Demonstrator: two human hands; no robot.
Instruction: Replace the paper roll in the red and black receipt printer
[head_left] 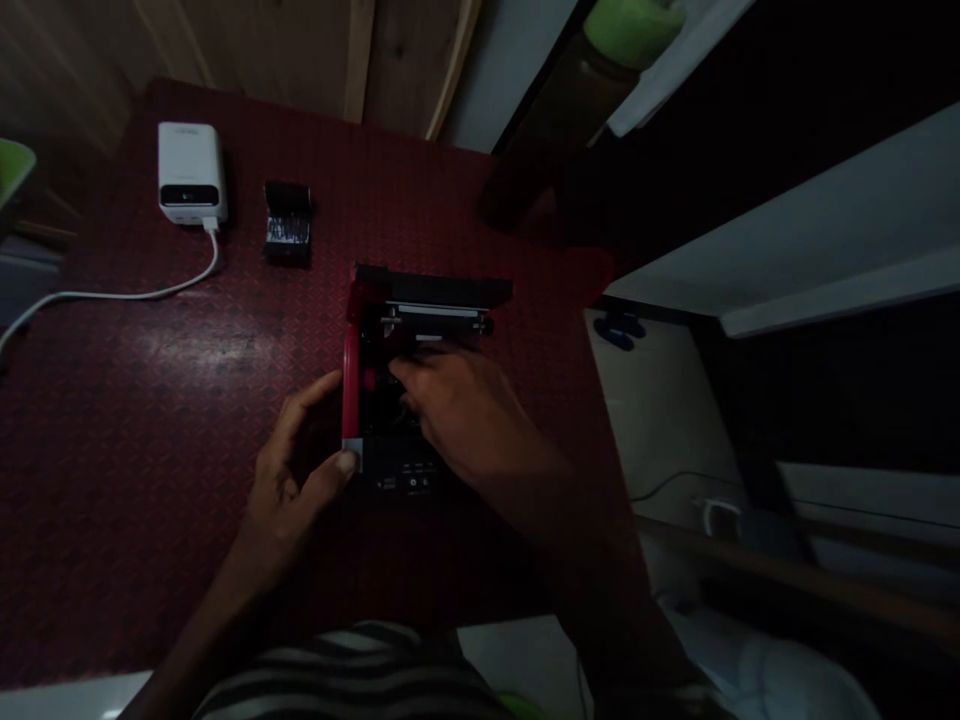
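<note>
The bare, slim left forearm [217, 595] slants inward to the bare left hand [279, 500], whose thumb and index finger spread apart in a rounded C. The bare right forearm [551, 510] slants inward too; the bare right hand [465, 400] lies back upward, fingers bent leftward, their tips partly lost in shadow.

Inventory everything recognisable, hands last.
Open device: 1, red and black, table centre
Box with display: 1, white, table's far left
Cable: 1, white, plugged into box
Small item: 1, black, right of box
Bottle: 1, dark, green lid, beyond device
Table: 1, dark red, centre
Slippers, apparently: 2, dark blue, right floor
Wood panelling: 1, brown, behind table
Striped cloth: 1, dark and pale, bottom edge
Left hand: 1, bare, at device's left edge
Right hand: 1, bare, over device's interior
</note>
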